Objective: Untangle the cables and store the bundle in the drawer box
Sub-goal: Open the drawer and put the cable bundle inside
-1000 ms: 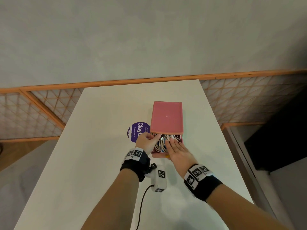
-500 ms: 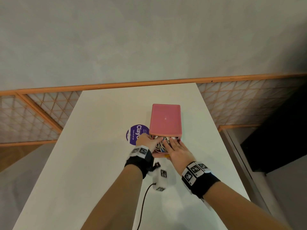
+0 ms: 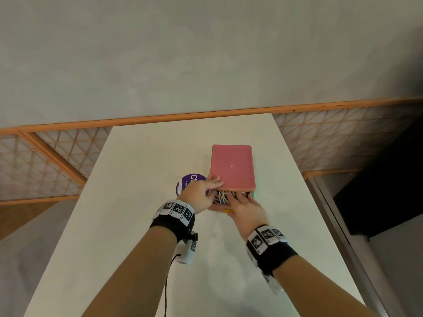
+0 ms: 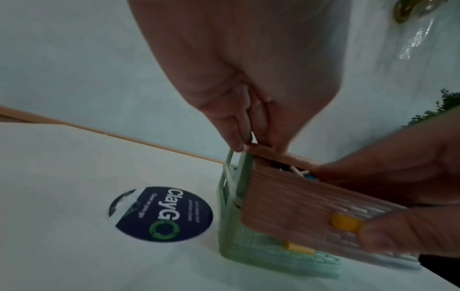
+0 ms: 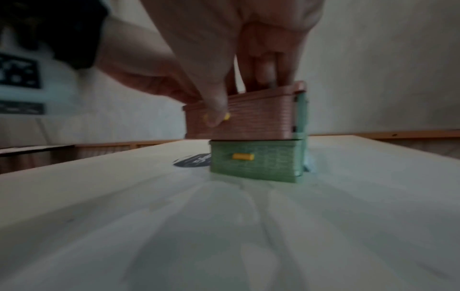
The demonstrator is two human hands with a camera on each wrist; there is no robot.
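Note:
The drawer box [image 3: 232, 167] has a pink top and stands mid-table. Its upper pink drawer [image 4: 298, 206] is out a little toward me, and the white cable bundle [image 3: 220, 197] shows in the gap. My left hand [image 3: 214, 183] holds the box's top front-left corner, thumb against the green frame [image 4: 234, 177]. My right hand [image 3: 238, 199] pinches the drawer front: fingers curl over its edge onto the cables, and the thumb [image 5: 216, 116] presses beside the yellow handle [image 4: 346, 222]. The green lower drawer [image 5: 256, 159] is closed.
A round purple sticker [image 3: 183, 186] lies on the white table [image 3: 137, 225] just left of the box. The table's right edge runs beside a dark cabinet [image 3: 377, 202]. A wall with an orange rail stands behind the table's far end.
The pink drawer has slid further into the box, so less of the cables shows. My left hand has left the cables for the box's top corner. My right hand has moved forward with the drawer.

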